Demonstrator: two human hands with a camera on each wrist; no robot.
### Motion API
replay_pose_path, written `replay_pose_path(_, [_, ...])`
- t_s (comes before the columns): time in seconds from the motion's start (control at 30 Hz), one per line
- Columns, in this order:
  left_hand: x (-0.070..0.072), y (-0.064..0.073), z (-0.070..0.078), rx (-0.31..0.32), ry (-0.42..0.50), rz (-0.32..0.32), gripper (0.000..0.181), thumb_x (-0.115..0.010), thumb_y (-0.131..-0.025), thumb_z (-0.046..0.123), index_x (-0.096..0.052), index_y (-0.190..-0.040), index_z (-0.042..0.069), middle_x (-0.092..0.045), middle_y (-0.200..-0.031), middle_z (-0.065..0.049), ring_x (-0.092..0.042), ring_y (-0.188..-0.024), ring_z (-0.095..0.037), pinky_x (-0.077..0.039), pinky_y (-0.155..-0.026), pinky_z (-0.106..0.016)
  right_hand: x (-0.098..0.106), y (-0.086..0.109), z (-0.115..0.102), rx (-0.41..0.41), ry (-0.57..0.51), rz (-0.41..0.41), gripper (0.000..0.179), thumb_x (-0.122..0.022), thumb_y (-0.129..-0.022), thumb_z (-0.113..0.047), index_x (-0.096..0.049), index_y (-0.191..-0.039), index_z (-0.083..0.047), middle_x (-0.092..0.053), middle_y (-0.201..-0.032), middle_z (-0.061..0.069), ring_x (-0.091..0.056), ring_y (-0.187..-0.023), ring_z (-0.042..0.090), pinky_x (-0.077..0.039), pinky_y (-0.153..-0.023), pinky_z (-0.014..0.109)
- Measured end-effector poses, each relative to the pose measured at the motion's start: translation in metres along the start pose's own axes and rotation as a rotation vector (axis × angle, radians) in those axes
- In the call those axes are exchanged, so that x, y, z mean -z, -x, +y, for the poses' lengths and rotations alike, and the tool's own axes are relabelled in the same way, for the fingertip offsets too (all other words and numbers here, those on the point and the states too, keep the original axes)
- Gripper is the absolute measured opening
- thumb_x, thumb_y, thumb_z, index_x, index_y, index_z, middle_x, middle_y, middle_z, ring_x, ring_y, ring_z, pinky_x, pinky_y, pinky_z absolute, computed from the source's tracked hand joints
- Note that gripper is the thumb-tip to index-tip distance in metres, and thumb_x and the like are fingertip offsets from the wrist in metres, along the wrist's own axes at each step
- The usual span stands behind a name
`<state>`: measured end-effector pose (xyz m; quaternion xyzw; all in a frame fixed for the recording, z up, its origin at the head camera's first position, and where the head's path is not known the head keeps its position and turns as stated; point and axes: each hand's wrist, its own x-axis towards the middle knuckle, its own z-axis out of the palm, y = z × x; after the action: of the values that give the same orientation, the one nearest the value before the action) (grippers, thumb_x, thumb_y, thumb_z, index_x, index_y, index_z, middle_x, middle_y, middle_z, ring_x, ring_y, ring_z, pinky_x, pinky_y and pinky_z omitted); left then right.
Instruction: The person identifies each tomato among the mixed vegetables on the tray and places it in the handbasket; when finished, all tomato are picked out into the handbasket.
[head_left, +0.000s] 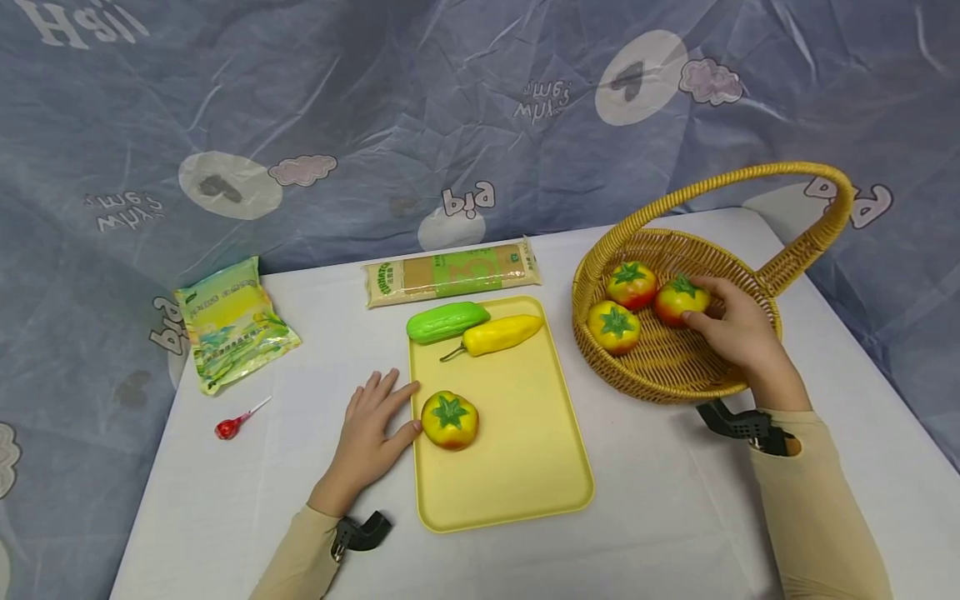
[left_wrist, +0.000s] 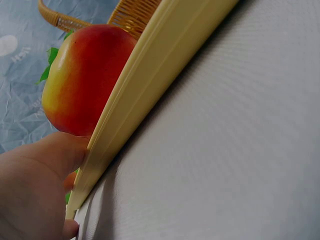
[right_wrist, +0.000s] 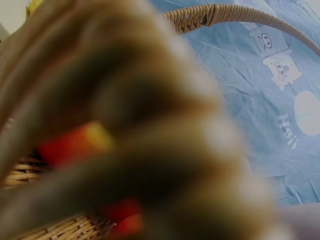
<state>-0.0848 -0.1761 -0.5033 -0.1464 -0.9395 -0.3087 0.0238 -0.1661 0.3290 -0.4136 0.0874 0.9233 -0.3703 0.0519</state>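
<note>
Inside the wicker basket (head_left: pixel 667 383), my right hand (head_left: pixel 742 333) grips a red-and-yellow toy tomato (head_left: pixel 675 304) between thumb and fingers. Two more toy tomatoes, one at the back (head_left: pixel 632 287) and one in front (head_left: pixel 613 328), sit left of it. In the right wrist view the basket's rim blurs across and hides most of the grip. My left hand (head_left: pixel 369 437) lies with fingers spread at the left rim of the yellow tray (head_left: pixel 510 458). Its thumb tip is right beside another toy tomato (head_left: pixel 450 421) on that tray, seen side-on in the left wrist view (left_wrist: pixel 90 80).
A green toy cucumber (head_left: pixel 447 322) and a yellow toy pepper (head_left: pixel 502 335) lie at the tray's far end. Behind it is a long noodle packet (head_left: pixel 452 272). A colourful bag (head_left: pixel 236 325) and a red lollipop (head_left: pixel 228 428) lie on the left. The basket's tall handle (head_left: pixel 720 179) arches over it.
</note>
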Motion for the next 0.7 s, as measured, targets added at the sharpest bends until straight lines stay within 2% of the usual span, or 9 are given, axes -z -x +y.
replay_pose_path(0.13, [-0.0003, 0.0000, 0.0000, 0.000, 0.001, 0.005, 0.055, -0.070, -0.093, 0.036, -0.060, -0.144, 0.018, -0.040, -0.162, -0.017, -0.026, -0.154, -0.046, -0.017, -0.121, -0.070, 0.0008, -0.0003, 0.0000, -0.009, 0.007, 0.003, 0.061, -0.057, -0.103, -0.025, -0.037, -0.155, 0.000, -0.042, -0.148, 0.035, -0.044, -0.127, 0.051, -0.039, -0.104, 0.068])
replay_pose_path(0.27, [-0.0002, -0.0002, -0.0001, 0.000, 0.000, 0.005, 0.055, -0.070, -0.093, 0.035, -0.060, -0.144, 0.018, -0.040, -0.162, -0.017, -0.026, -0.154, -0.046, -0.016, -0.122, -0.070, 0.0005, -0.0003, 0.0001, -0.015, 0.008, 0.046, 0.059, -0.057, -0.103, -0.032, -0.044, -0.149, 0.003, -0.046, -0.146, 0.034, -0.045, -0.126, 0.048, -0.041, -0.100, 0.063])
replay_pose_path(0.43, [0.0004, -0.0003, 0.0000, 0.002, 0.004, 0.003, 0.055, -0.070, -0.093, 0.035, -0.060, -0.144, 0.018, -0.041, -0.162, -0.018, -0.026, -0.154, -0.046, -0.016, -0.122, -0.069, -0.0004, 0.0002, 0.0003, -0.017, 0.034, 0.101, 0.051, -0.058, -0.102, -0.028, -0.051, -0.141, 0.004, -0.052, -0.141, 0.032, -0.049, -0.118, 0.045, -0.044, -0.086, 0.047])
replay_pose_path(0.57, [0.0006, -0.0006, -0.0001, -0.002, 0.003, 0.005, 0.055, -0.070, -0.093, 0.035, -0.060, -0.144, 0.018, -0.041, -0.162, -0.018, -0.026, -0.154, -0.046, -0.017, -0.121, -0.070, 0.0001, 0.0007, -0.0007, -0.015, 0.035, 0.120, 0.046, -0.059, -0.102, -0.024, -0.054, -0.138, 0.004, -0.054, -0.137, 0.032, -0.050, -0.110, 0.042, -0.041, -0.078, 0.037])
replay_pose_path(0.7, [0.0005, -0.0011, -0.0005, -0.005, 0.003, 0.007, 0.055, -0.070, -0.093, 0.035, -0.060, -0.144, 0.019, -0.041, -0.162, -0.018, -0.026, -0.154, -0.046, -0.017, -0.121, -0.070, 0.0002, 0.0007, -0.0010, -0.020, 0.041, 0.115, 0.046, -0.060, -0.101, -0.019, -0.053, -0.140, 0.003, -0.052, -0.138, 0.033, -0.052, -0.112, 0.045, -0.047, -0.082, 0.045])
